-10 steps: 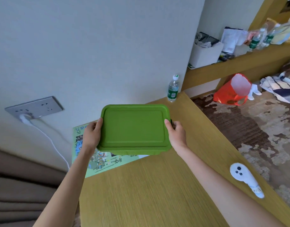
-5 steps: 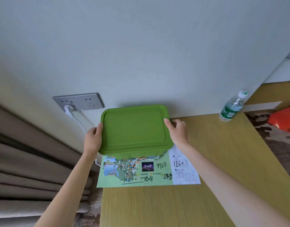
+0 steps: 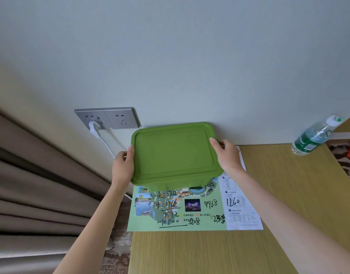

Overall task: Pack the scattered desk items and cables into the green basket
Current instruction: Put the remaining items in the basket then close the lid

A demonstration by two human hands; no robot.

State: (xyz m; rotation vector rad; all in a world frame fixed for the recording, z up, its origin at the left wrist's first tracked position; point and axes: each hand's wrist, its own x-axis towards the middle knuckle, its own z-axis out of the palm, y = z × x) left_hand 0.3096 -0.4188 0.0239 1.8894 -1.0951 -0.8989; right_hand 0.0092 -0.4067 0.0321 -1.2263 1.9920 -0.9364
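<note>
Over the back corner of the desk (image 3: 279,194), close to the wall, I hold the green basket (image 3: 174,153) between both hands, its flat face turned toward me. My left hand (image 3: 122,167) grips the left edge, thumb on the rim and the other fingers curled round the side; my right hand (image 3: 227,157) grips the right edge likewise. Beneath it lies a printed map sheet (image 3: 190,212) with handwritten numbers; whether the basket touches it I cannot tell. A water bottle (image 3: 314,135) stands well to the right, and a white cable (image 3: 109,147) hangs from the wall socket (image 3: 109,118).
</note>
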